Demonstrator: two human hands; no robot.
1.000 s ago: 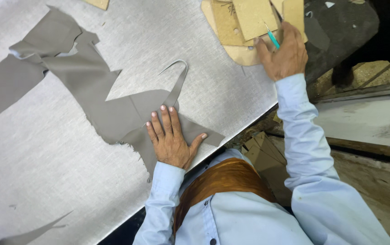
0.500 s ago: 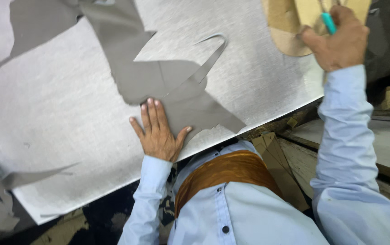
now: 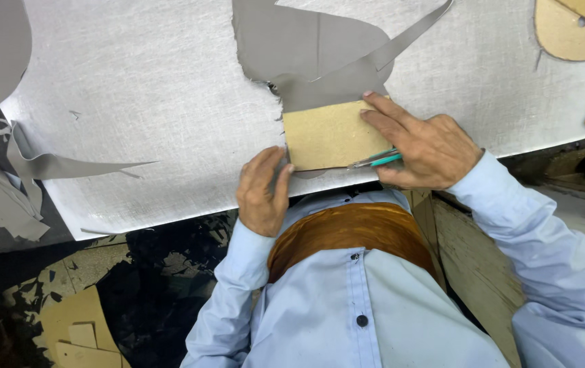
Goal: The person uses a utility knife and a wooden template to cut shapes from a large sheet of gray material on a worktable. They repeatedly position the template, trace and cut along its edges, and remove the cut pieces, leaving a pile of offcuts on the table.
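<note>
We judge we are placing the template [image 3: 330, 135] on the grey sheet [image 3: 306, 48] at the table's near edge: left hand [image 3: 263, 192] curled at its corner, right hand [image 3: 423, 146] pressing it, fingers spread (pen [image 3: 376, 159] pinched beneath). Next calls for steady holding and tracing.

I see a tan cardboard template [image 3: 330, 134], rectangular, lying flat on grey sheet material [image 3: 313, 48] nr the table's front edge, overlapping its cut lower end. Teal-handled tool [image 3: 376, 159] lies tilted across the template's bottom-right corner.
</note>
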